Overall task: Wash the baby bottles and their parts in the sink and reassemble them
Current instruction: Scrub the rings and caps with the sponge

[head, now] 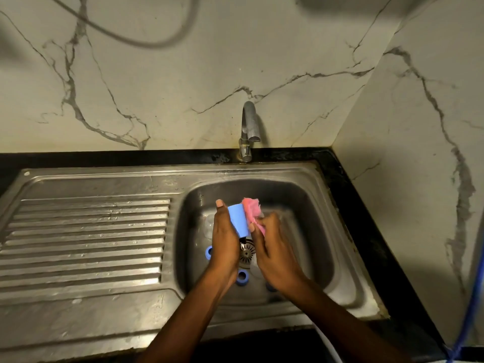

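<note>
Over the steel sink basin (pixel 309 205), my left hand (pixel 224 239) grips a light blue bottle cap (pixel 237 220), thumb up along its left side. My right hand (pixel 272 247) pinches a pink scrub cloth (pixel 252 209) that lies against the cap's right side. On the basin floor lie blue collar rings: one (pixel 209 252) left of my left wrist, one (pixel 243 277) between my forearms, and a third (pixel 271 286) mostly hidden under my right wrist. Clear bottle parts (pixel 208 224) show faintly left of my left hand.
The tap (pixel 248 127) stands behind the basin, no water visibly running. The drain strainer (pixel 247 251) sits under my hands. A ribbed wet drainboard (pixel 86 237) stretches left. Marble walls close the back and right. A blue hose (pixel 468 315) hangs at the right edge.
</note>
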